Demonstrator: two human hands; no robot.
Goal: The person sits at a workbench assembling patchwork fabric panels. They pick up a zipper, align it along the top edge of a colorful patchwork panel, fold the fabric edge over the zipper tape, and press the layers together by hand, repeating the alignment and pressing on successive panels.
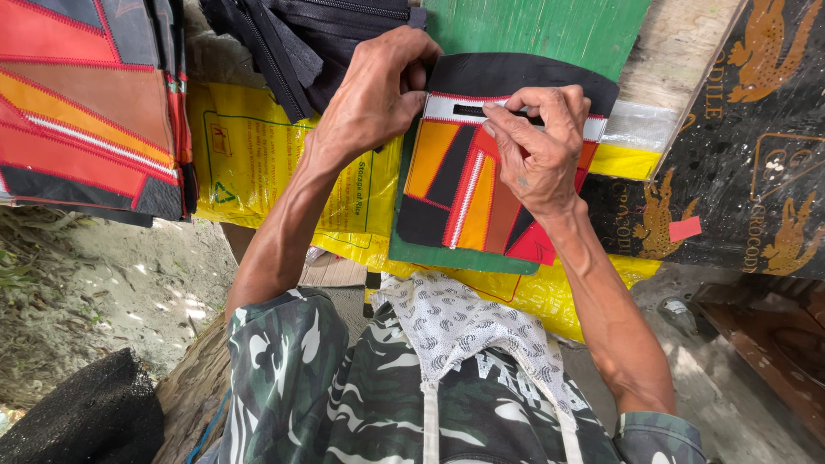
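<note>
Head view: left hand (378,90) grips the patchwork panel's (468,185) top edge; right hand (541,142) pinches its white strip (447,107).

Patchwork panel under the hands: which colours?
Orange, red, brown and black patches, white strip on top; head view.

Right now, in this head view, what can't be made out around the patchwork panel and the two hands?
- Left hand: fingertips curl over the patchwork panel edge, so its grip is hidden.
- Right hand: covers the panel's right part and the dark slot's end.
- Black zippers: cut off by the top edge.
- Stacked panels: cut off by the left edge.
</note>
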